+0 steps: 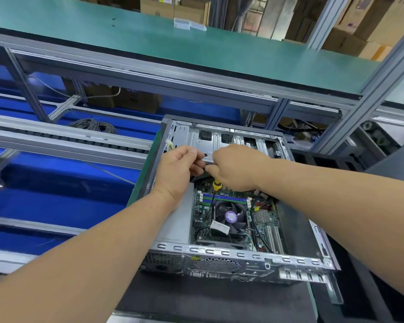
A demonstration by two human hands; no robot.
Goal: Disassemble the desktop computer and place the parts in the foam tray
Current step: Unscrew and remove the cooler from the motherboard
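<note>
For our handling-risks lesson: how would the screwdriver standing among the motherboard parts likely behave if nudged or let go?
The screwdriver looks stiff: a thin dark shaft under a yellow handle. It leans beside the CPU fan, so it would probably topple if released. Its round handle suggests it could roll. The right hand hides its top.

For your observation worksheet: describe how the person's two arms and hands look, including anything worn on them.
Both the left hand and the right hand are bare: no gloves, rings, watch or wrist strap show. Both forearms are uncovered as far as the picture's edge; no sleeve is in view.

One computer case (233,252), two hands.
</note>
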